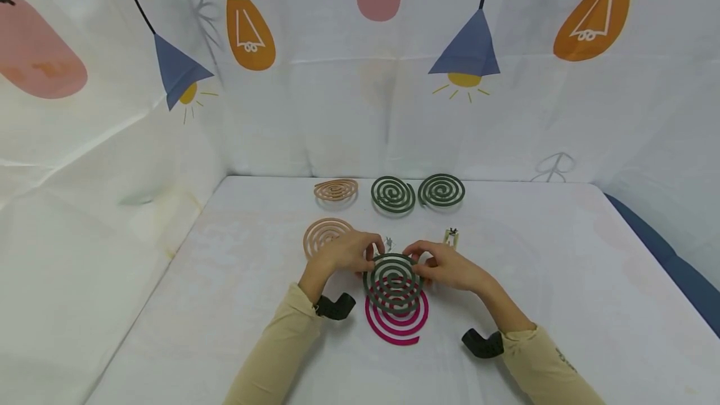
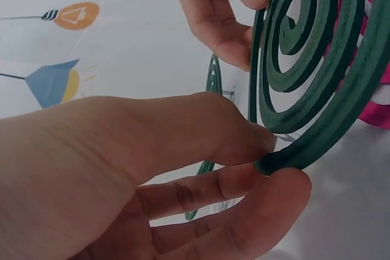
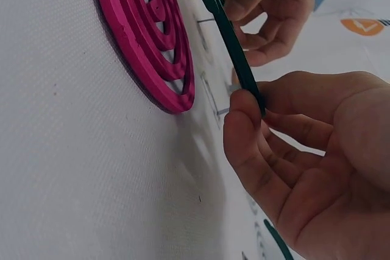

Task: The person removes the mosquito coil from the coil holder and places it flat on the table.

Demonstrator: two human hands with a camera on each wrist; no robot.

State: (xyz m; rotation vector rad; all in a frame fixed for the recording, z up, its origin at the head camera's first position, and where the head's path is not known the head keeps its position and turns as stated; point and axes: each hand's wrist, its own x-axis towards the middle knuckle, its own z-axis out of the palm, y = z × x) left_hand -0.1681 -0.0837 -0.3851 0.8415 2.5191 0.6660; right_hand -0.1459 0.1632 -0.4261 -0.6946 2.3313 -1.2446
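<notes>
Both hands hold up a dark green mosquito coil [image 1: 368,295] by opposite edges. My left hand [image 1: 351,252] pinches its left rim between thumb and fingers. On the other side, my right hand [image 1: 450,267] pinches the right rim; the right wrist view shows the coil [image 3: 234,50] edge-on, tilted, above the table. Beneath and nearer me lies a magenta coil [image 3: 122,35] flat on the cloth, its far part overlapped by the green one in the head view. A tan coil [image 1: 310,237] lies just beyond the left hand, partly hidden by it.
Along the table's back edge lie another tan coil [image 1: 335,190] and two green coils, one in the middle [image 1: 393,194] and one to the right [image 1: 441,190]. A small metal piece [image 1: 389,243] sits between the hands, and a small yellowish item [image 1: 451,238] beyond the right hand.
</notes>
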